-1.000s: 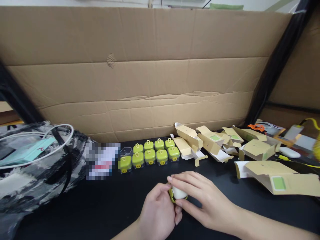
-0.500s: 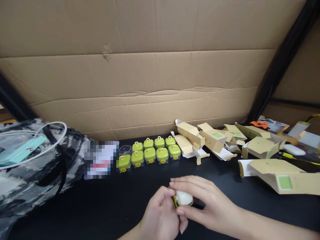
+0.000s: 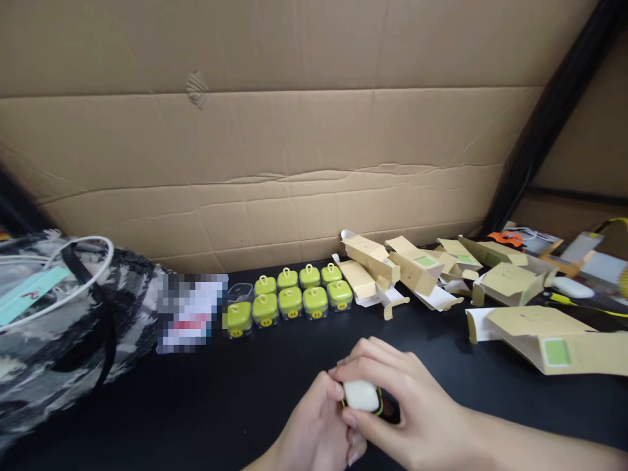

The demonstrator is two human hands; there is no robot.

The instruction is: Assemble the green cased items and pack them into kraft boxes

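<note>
A small white rounded case (image 3: 362,396), shaped like an earbud case, with a green and black edge, sits between my two hands just above the black table (image 3: 220,405). My left hand (image 3: 318,422) is closed around its left side, thumb on the near edge and the other fingers curled underneath. My right hand (image 3: 417,405) grips it from the right, fingertips over the top and thumb along the lower edge. The underside of the case is hidden by my fingers. Behind the hands, small clear boxes with green lids (image 3: 290,297) stand in two rows.
Opened beige cartons (image 3: 417,268) lie scattered at the back right, with a flattened carton (image 3: 520,324) nearer. A camouflage-patterned bag (image 3: 132,281) with a white cable (image 3: 110,261) fills the left. A clear lid (image 3: 240,292) is beside the green-lidded boxes. Cardboard (image 3: 294,131) walls the back.
The white case has turned slightly in my hands, showing more of its white face. My right fingers have bent more over it. The whole view has shifted a little.
</note>
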